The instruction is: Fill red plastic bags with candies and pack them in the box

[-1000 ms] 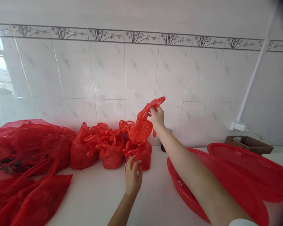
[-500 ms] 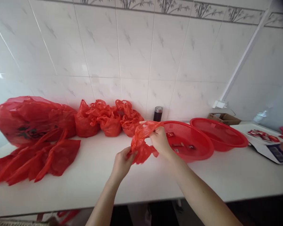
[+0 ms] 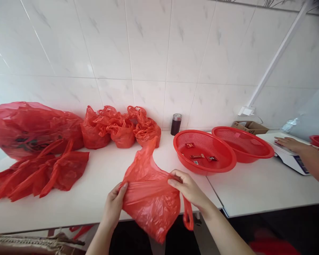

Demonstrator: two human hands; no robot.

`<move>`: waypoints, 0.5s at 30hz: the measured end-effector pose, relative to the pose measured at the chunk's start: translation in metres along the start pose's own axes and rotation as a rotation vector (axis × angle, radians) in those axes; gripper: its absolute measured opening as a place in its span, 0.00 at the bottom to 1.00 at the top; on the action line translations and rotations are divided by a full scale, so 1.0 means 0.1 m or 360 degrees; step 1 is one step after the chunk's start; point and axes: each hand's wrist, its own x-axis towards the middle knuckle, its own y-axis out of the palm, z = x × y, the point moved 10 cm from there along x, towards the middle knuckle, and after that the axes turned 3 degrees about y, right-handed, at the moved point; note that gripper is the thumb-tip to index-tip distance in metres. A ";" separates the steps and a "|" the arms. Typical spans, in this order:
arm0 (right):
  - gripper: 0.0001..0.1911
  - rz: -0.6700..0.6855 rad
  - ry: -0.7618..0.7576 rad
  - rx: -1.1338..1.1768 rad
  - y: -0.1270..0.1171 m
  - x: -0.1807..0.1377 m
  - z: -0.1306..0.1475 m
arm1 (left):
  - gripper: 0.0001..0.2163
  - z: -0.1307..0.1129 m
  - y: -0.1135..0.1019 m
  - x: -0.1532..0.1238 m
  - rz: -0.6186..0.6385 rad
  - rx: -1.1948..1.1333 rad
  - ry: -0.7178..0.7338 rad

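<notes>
A thin red plastic bag (image 3: 154, 198) is stretched between my two hands at the table's front edge, its lower part hanging over that edge. My left hand (image 3: 115, 202) pinches its left side. My right hand (image 3: 186, 186) grips the bag's right side, and one handle loop dangles below that hand. The other handle points up towards the wall. Just beyond my right hand stands a red plastic basket (image 3: 204, 168) with several small wrapped packets (image 3: 197, 156) in it.
Several filled red bags (image 3: 122, 134) stand along the wall, beside a large red sack (image 3: 37, 124). Flat red bags (image 3: 66, 173) lie at left. A dark flask (image 3: 176, 124), a second basket (image 3: 244, 156) and a cardboard box (image 3: 251, 126) stand behind. Another person's hand (image 3: 289, 143) is over a scale (image 3: 292, 161).
The crumpled bag has been pulled wide and brought down towards me. My hands have moved lower and apart. At the scale, the red-and-white items are no longer seen and another person's arm reaches over.
</notes>
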 end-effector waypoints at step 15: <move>0.10 -0.0222 -0.0451 -0.0602 -0.14 -0.10 0.52 | 0.07 -1.53 0.71 -0.60 -0.0273 0.1520 0.1583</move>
